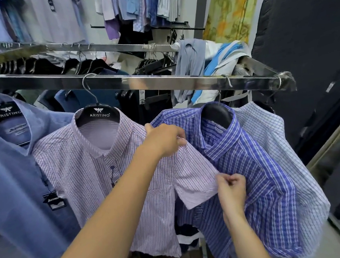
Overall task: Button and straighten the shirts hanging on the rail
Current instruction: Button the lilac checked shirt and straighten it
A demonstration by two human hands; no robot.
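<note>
A person's left hand (164,140), fingers curled, grips the shoulder of a lilac striped shirt (89,172) hanging from the steel rail (159,80). The right hand (232,187), at 4 o'clock from the left, pinches the hem of the shirt's short sleeve (194,181), which lies across the blue checked shirt (261,177) next along. The step looks like smoothing that sleeve: a firm hold at the shoulder and a gentle pull toward 5 o'clock should flatten it without dragging the shirt off its hanger (97,116).
</note>
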